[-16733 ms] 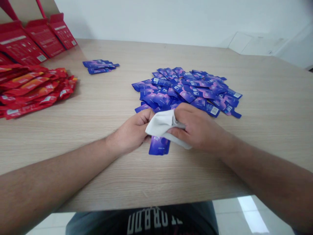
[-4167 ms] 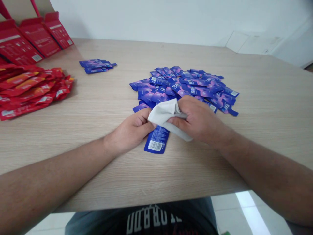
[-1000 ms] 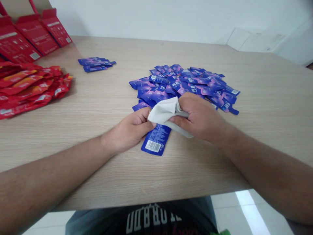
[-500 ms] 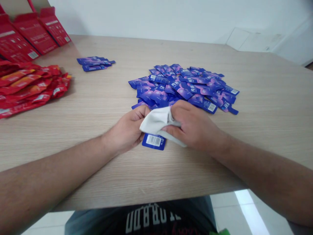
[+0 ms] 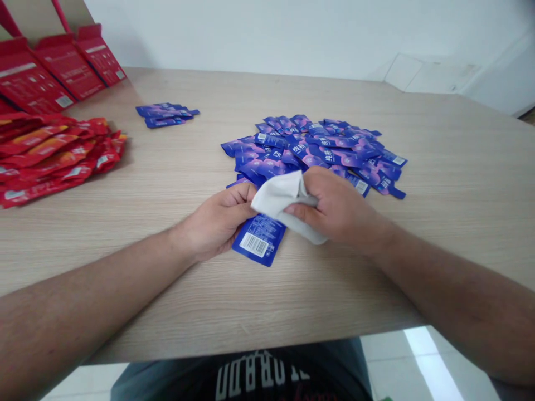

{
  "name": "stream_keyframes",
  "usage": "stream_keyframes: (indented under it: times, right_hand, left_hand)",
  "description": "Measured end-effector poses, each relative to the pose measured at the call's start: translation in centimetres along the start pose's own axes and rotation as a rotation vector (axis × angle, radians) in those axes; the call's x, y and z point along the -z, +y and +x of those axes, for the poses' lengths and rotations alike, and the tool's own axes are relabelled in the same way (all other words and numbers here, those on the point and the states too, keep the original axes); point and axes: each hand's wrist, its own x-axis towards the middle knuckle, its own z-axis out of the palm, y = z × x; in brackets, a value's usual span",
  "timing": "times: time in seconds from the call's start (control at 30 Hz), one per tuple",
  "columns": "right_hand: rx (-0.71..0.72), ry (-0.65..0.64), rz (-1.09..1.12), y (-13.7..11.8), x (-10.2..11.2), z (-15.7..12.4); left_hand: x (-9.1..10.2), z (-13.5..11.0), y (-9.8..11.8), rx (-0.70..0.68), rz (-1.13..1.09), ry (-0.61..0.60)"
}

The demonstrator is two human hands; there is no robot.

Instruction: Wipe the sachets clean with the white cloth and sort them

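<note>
My left hand [image 5: 221, 220] is closed, pinching the edge of a blue sachet [image 5: 259, 240] whose barcode side faces up. In my right hand [image 5: 338, 203] a white cloth [image 5: 282, 197] is bunched between thumb and fingers. The cloth lies over the upper part of the sachet and hides it, along with some of my left fingertips. Just beyond both hands spreads a pile of blue and purple sachets [image 5: 301, 147]. A smaller group of the same sachets [image 5: 165, 115] lies farther off to the left.
Red sachets [image 5: 54, 153] are heaped at the left of the wooden table [image 5: 188, 312]. Behind them stand red cardboard boxes [image 5: 69, 67] with raised flaps. A white wall [image 5: 259, 39] borders the table's far side. The near edge is close to my lap.
My right hand and the cloth have shifted slightly right and up, uncovering more of the sachet's printed back. The sachet is tilted more, and the whole view has moved a little.
</note>
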Motion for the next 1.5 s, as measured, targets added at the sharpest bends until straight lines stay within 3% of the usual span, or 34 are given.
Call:
stream_keyframes:
  times: [0.1, 0.23, 0.4, 0.57, 0.63, 0.67, 0.77, 0.87, 1.0, 1.17, 1.37, 1.5]
  right_hand:
    - [0.127, -0.249, 0.035, -1.7, 0.0, -0.3]
    - [0.021, -0.207, 0.02, -1.2, -0.3, -0.5]
    - [-0.021, -0.292, 0.019, -0.3, -1.3, -0.4]
    - [-0.057, -0.336, 0.06, -1.0, -1.6, -0.6]
    - [-0.078, -0.351, 0.077, -1.1, -1.7, -0.6]
    - [-0.088, -0.36, 0.083, -1.0, -1.7, -0.6]
    - [-0.121, -0.393, 0.089, -1.0, -1.8, -0.6]
    - [-0.125, -0.403, 0.097, -0.9, -1.9, -0.6]
    - [-0.084, -0.388, 0.105, -0.8, -2.0, -0.6]
    - [-0.072, -0.375, 0.103, -0.6, -1.9, -0.4]
    - [-0.016, -0.367, 0.09, -0.4, -1.8, -0.3]
    - [0.009, -0.358, 0.09, -0.3, -1.8, -0.3]
  left_hand:
    - [1.0, 0.4, 1.4, -0.018, 0.081, 0.059]
    - [3.8, 0.9, 4.7, -0.131, 0.268, 0.118]
    - [9.1, 2.4, 8.8, -0.221, 0.901, 0.177]
    - [14.5, 5.6, 13.6, -0.29, 1.672, 0.612]
    - [16.4, 7.0, 15.8, -0.288, 1.855, 0.781]
    - [17.3, 7.6, 16.8, -0.312, 1.894, 0.849]
    - [19.4, 8.8, 18.3, -0.328, 1.891, 0.907]
    - [20.4, 9.4, 17.2, -0.279, 1.839, 0.949]
    - [19.4, 9.2, 12.9, -0.219, 1.823, 0.776]
    - [15.3, 7.2, 8.7, -0.219, 1.785, 0.519]
    - [10.3, 5.3, 6.7, -0.252, 1.695, 0.257]
    - [8.1, 5.3, 6.3, -0.353, 1.65, 0.201]
